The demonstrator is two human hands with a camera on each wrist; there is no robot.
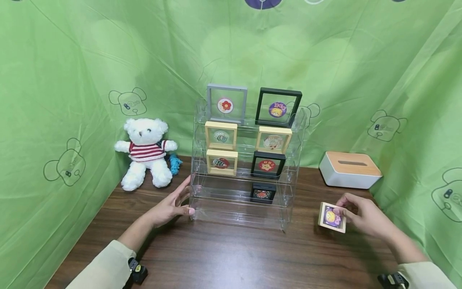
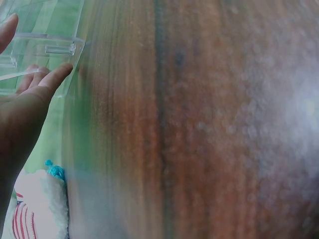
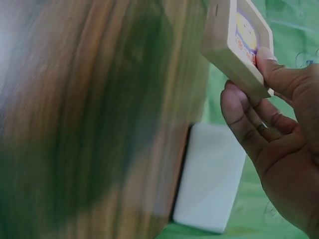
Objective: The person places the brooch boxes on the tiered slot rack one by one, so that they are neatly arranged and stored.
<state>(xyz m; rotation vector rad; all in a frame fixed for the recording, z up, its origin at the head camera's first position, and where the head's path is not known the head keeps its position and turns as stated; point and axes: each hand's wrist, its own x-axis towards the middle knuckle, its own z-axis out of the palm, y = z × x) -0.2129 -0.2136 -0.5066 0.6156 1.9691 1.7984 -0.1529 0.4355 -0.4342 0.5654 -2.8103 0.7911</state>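
A clear stepped display rack (image 1: 238, 218) stands mid-table, bearing several framed badges. My left hand (image 1: 169, 206) lies along the rack's left side, thumb by the front corner and fingers extended toward the back. In the left wrist view, its fingers (image 2: 57, 77) reach along the clear plastic. To the right of the rack, my right hand (image 1: 364, 214) pinches a small cream display frame (image 1: 322, 218) over the table, thumb on its front. A purple badge with a yellow face shows inside. The right wrist view has the frame (image 3: 239, 64) tilted between thumb and fingers.
A white teddy bear (image 1: 145, 138) in a striped shirt sits at the back left, beside a blue bundle (image 1: 175, 164). At the back right is a tissue box (image 1: 346, 176) with a wooden lid. Green cloth (image 1: 231, 44) hangs around the brown table (image 1: 223, 257).
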